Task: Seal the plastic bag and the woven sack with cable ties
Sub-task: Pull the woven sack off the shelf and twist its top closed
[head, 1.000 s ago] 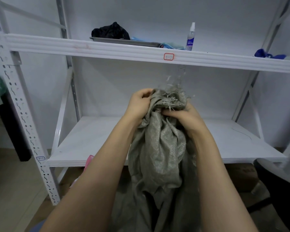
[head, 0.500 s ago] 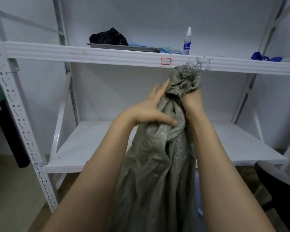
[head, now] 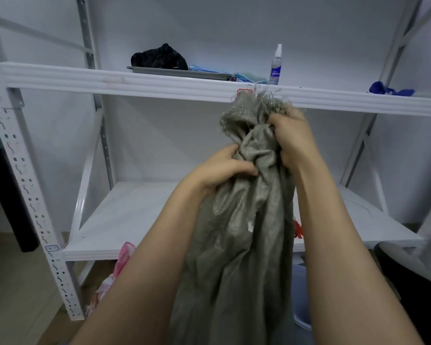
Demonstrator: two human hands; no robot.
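A grey-green woven sack hangs in front of me, its frayed mouth bunched together at the top. My right hand clenches the gathered neck just under the frayed edge. My left hand grips the fabric slightly lower, on the left side of the neck. A small red item shows behind the sack by my right forearm; I cannot tell what it is. No cable tie or plastic bag is clearly visible.
A white metal rack stands ahead, with a lower shelf and an upper shelf holding a grey tray, black cloth, spray bottle and blue gloves. Pink fabric lies on the floor; a dark chair sits right.
My left hand went from open fingers resting on the sack to gripping the neck. My right hand came down a little with the bunched top.
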